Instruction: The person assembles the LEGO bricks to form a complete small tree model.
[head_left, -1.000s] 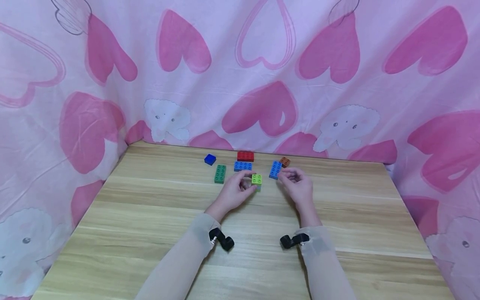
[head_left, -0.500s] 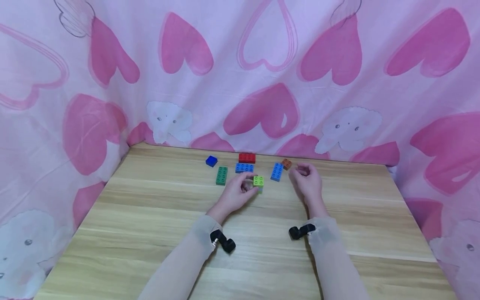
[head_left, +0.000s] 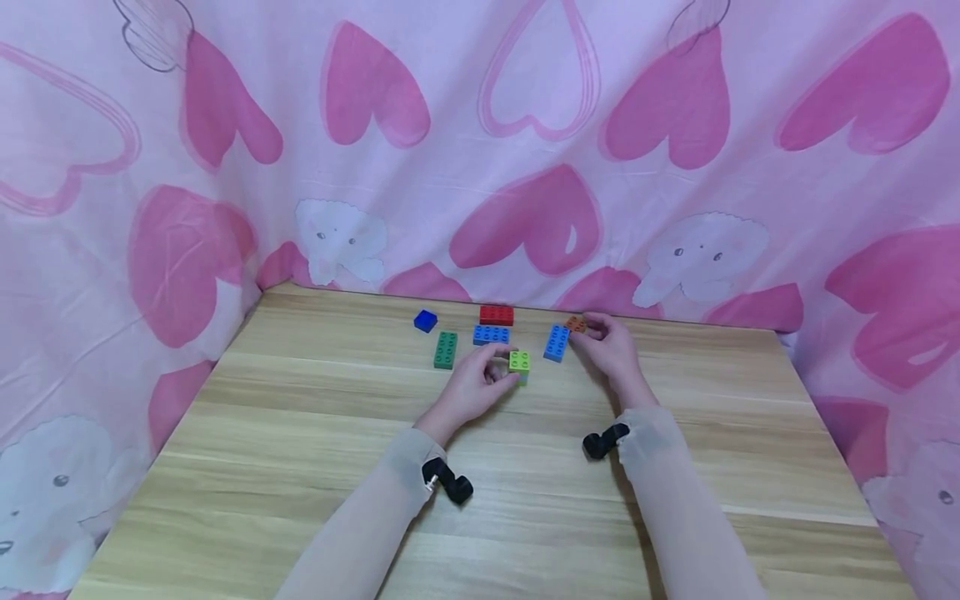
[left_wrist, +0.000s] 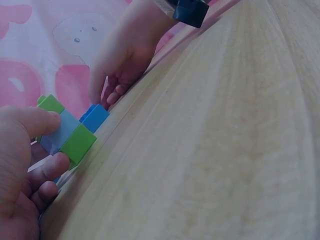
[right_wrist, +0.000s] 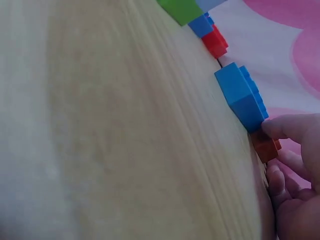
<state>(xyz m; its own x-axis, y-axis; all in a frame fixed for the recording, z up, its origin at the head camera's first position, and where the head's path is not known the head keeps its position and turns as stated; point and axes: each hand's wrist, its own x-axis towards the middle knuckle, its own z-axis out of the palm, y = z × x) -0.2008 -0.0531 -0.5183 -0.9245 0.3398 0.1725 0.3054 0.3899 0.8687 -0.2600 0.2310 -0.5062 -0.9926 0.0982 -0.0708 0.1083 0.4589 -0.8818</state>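
My left hand (head_left: 472, 385) pinches a small stack of toy building bricks (head_left: 519, 362) between thumb and fingers. In the left wrist view the stack (left_wrist: 65, 131) shows a light blue brick between two lime green ones. At the back of the table my right hand (head_left: 613, 348) has its thumb and fingers around a small brown brick (head_left: 575, 324). The right wrist view shows the thumb at one side of that brown brick (right_wrist: 265, 146) and the fingers at the other. Right beside it lies a long blue brick (head_left: 557, 342).
A second blue brick (head_left: 491, 335) lies in front of a red brick (head_left: 497, 315) near the table's back edge. Farther left are a green brick (head_left: 445, 350) and a dark blue block (head_left: 425, 321). A pink heart-patterned curtain (head_left: 525, 225) hangs behind the wooden table (head_left: 300, 467).
My right hand has drawn away from the long blue brick to the right, then reached in to the brown brick and closed around it. The left hand keeps hold of its stack.
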